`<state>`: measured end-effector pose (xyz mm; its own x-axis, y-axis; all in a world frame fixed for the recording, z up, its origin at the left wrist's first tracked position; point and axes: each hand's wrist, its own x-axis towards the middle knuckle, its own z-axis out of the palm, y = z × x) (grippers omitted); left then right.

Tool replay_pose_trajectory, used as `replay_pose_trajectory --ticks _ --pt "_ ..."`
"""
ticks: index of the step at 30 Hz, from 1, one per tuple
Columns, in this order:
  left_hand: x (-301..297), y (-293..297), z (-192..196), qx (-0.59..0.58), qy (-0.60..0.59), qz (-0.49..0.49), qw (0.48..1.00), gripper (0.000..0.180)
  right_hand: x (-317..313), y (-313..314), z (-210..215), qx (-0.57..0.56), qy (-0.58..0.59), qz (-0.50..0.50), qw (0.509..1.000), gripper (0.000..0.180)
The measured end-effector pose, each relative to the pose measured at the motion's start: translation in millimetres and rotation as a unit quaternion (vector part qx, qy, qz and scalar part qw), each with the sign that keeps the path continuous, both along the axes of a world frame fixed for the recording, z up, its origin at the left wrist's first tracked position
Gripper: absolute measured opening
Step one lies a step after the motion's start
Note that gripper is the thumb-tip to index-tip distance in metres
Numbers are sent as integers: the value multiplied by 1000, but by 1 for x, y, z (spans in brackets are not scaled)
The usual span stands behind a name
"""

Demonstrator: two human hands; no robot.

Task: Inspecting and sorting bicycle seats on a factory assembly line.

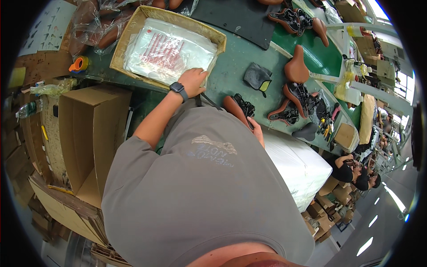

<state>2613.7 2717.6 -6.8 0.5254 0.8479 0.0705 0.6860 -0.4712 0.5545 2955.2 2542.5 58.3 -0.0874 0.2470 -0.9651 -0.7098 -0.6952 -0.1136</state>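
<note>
My left hand [194,82], with a dark watch on its wrist, is at the near right corner of a cardboard box [116,57]. The box holds a stack of clear plastic bags [155,46] with red print. The left fingers are bent over the bags' near edge; what they pinch, if anything, is hidden. My right hand [256,131] is closed on the side of a brown bicycle saddle [234,109], its black underside turned up. The saddle is close to my body at the bench edge, and part of the right hand is hidden behind my shirt.
More brown saddles [297,66] lie on the green bench to the right, beside a black cloth pouch [258,76]. Orange tape [79,64] sits left of the box. An open carton [80,133] stands at my left, a white wrapped block [293,164] at my right. People sit farther right.
</note>
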Motion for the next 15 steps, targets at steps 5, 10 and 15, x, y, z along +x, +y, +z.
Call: replay_pose_trajectory --ticks 5,10,15 --pt "-21 -39 -12 -105 289 -32 951 37 52 -21 -55 27 79 57 995 44" --pt "-27 -60 2 -147 247 71 955 24 65 -25 -61 76 78 89 990 42" --pt "17 -30 4 -205 37 175 962 48 56 -29 -49 79 91 100 988 46"
